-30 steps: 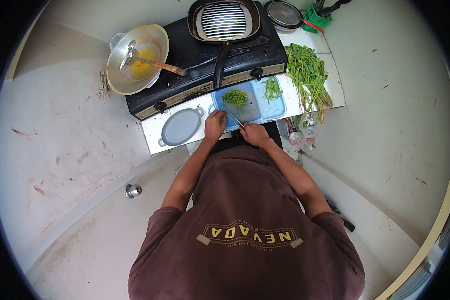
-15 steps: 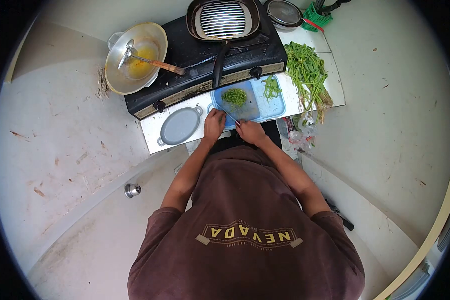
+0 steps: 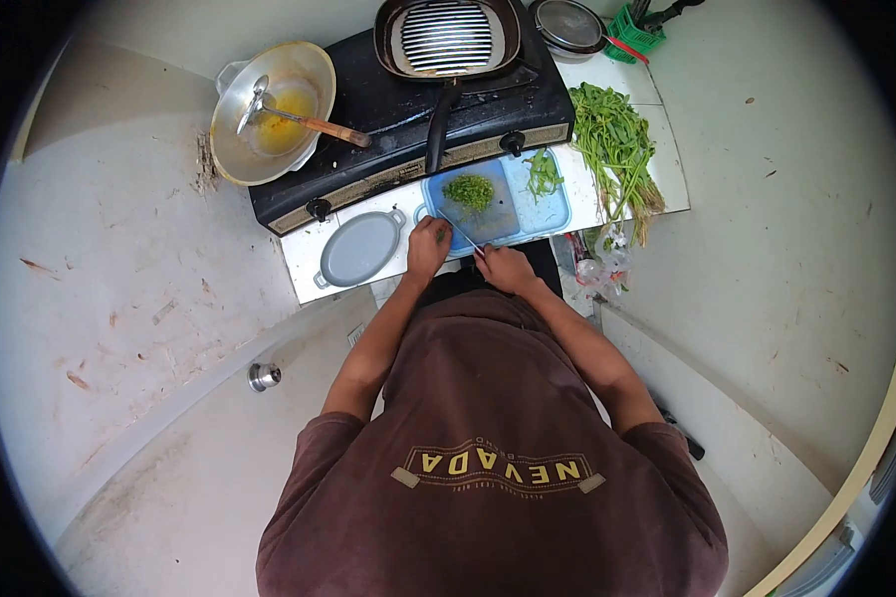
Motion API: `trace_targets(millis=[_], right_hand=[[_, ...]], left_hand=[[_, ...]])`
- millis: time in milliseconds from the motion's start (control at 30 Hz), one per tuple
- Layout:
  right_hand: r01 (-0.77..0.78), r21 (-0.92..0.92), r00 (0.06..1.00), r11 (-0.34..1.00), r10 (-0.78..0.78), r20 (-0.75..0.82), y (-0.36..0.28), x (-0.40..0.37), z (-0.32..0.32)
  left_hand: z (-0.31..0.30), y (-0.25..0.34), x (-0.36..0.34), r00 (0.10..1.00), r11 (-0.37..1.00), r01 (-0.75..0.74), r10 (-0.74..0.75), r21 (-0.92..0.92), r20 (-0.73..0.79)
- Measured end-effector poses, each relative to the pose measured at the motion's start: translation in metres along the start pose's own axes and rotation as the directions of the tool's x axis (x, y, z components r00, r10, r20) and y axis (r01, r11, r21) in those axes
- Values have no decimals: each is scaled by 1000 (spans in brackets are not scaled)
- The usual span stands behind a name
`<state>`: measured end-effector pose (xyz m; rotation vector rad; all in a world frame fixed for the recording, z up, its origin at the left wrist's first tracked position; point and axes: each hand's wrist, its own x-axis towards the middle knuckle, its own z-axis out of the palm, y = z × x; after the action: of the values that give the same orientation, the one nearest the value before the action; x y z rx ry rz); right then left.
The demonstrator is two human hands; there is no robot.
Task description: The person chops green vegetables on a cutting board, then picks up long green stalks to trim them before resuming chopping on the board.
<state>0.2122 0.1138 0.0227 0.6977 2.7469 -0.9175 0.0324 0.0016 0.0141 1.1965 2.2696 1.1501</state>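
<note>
My right hand (image 3: pixel 508 270) is closed around the handle of a knife (image 3: pixel 461 233), whose thin blade slants up and left over the near edge of a blue cutting board (image 3: pixel 498 219). At the board's near left corner, my left hand (image 3: pixel 428 247) is closed beside the blade, with a little green showing at its fingers, apparently leaves. A heap of finely chopped greens (image 3: pixel 468 191) lies on the darker part of the board. Some larger cut leaves (image 3: pixel 543 175) rest in its lighter right section.
A grey oval plate (image 3: pixel 360 249) lies left of the board. Behind stands a black stove (image 3: pixel 368 109) with a wok (image 3: pixel 309 90) holding yellow oil and a ladle, and a grill pan (image 3: pixel 451 75). Leafy greens with roots (image 3: pixel 612 139) lie at right, near a strainer (image 3: pixel 567 25) and green basket (image 3: pixel 635 40).
My right hand has shifted slightly right, and the knife has drawn back a little with it. My left hand stays at the board's corner.
</note>
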Motion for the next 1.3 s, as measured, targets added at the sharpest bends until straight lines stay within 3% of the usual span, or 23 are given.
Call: trace_targets(millis=[167,400,500,600,700,1067,1300], right_hand=[[39,63,994,997,-33,-105,-6,11,8],[-36,-33,999,999,37,34,-4,7,2],[-51,-31,998,998,53,38,-2,3,1],[-65,-11,996,998,66,63,-4,4,-4],[-55,5,997,998,55,57,-4,6,-4],[18,31,999,999,-17,-29,-1,17,14],[-11,15,1000,1000,11,7,1,9,7]], left_hand=[[1,1,0,1000,1000,2,-2,10,-2],[1,-1,0,999,1000,-26,27,5,-18],[1,3,0,995,992,99,-99,-75,-1],[1,1,-1,996,993,86,-84,-86,24],[0,-3,-4,1000,999,-30,30,-14,-6],[0,-1,-7,1000,1000,-14,14,12,11],[-2,-3,-11,1000,999,-17,17,-30,-12]])
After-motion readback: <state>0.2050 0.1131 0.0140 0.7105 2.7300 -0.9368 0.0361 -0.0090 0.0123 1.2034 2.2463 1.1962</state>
